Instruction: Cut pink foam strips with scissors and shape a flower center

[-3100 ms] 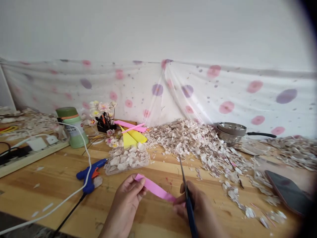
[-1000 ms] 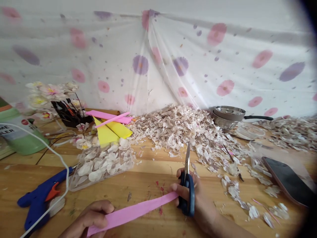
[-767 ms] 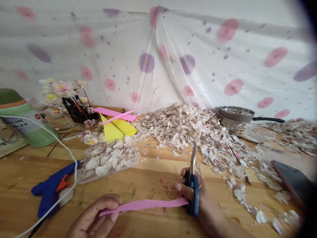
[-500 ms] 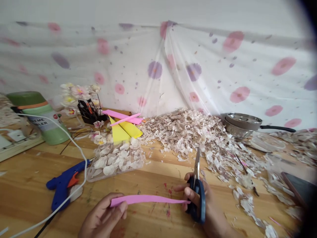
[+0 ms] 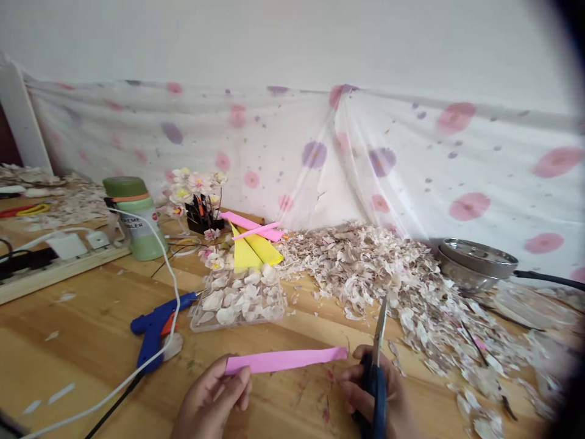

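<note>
Between thumb and fingers, my left hand (image 5: 217,390) pinches one end of a pink paper strip (image 5: 287,360). The strip stretches to the right above the table, and its far end hangs free, just short of my other hand. My right hand (image 5: 379,390) is closed around dark-blue-handled scissors (image 5: 378,372), whose blades point up and away and look closed. Beyond the strip sits a clear plastic tray (image 5: 237,323) of pale dried petals. Folded yellow paper (image 5: 256,249) and pink paper (image 5: 269,233) lie behind that tray.
A blue glue gun (image 5: 158,329) with a white cable rests at left. Behind it stand a green tumbler (image 5: 141,225), a power strip (image 5: 68,268) and a flower arrangement (image 5: 201,201). Dried petals (image 5: 365,256) are heaped at centre right, near a metal pan (image 5: 478,262).
The strip's right end has come away from my right hand, while my left hand keeps its pinch. The camera view has swung left and up, bringing more of the table's left side in.
</note>
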